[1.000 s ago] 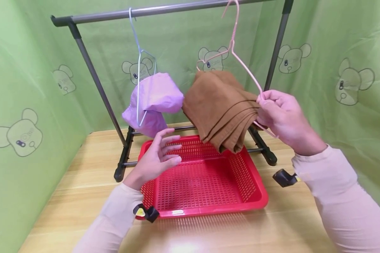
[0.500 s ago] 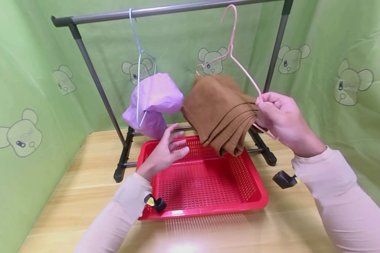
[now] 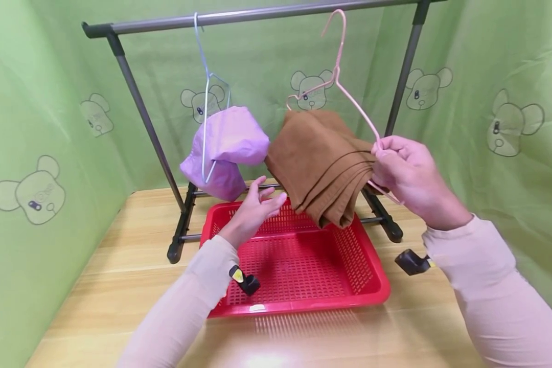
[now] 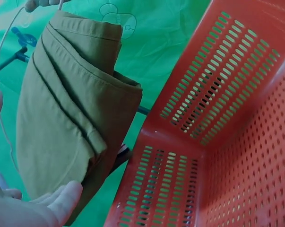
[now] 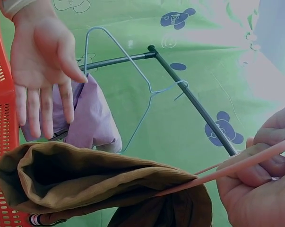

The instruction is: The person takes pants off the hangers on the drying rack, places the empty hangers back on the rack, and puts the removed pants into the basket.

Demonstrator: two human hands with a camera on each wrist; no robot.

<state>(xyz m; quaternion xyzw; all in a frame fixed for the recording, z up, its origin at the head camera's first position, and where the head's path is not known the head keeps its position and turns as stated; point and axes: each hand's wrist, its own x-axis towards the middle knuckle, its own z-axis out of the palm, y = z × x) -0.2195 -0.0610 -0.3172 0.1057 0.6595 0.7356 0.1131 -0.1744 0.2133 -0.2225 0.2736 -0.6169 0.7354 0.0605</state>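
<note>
My right hand (image 3: 409, 174) pinches one side of a pink wire hanger (image 3: 356, 105). Folded brown fabric (image 3: 322, 163), perhaps trousers, drapes over the hanger's lower bar, its layered hems drooping above a red basket (image 3: 303, 306). The hanger's hook overlaps the rail in the head view. Fingers extended and a little spread, my left hand (image 3: 253, 209) is just left of the fabric, over the basket's back left part. In the left wrist view its fingertips (image 4: 69, 194) come right at the fabric's lower edge. The right wrist view shows that hand's palm (image 5: 43, 71), holding nothing.
A grey clothes rack (image 3: 257, 15) with black feet stands on the wooden table (image 3: 106, 266), behind the basket. On its left hangs a light blue hanger (image 3: 205, 122) with purple fabric (image 3: 232, 135). Green curtains (image 3: 27, 117) with mouse drawings enclose the back and sides.
My left hand has moved right and slightly up, nearer the brown fabric. The pink hanger and its fabric have dropped slightly, still gripped by my right hand. The head view has shifted a little.
</note>
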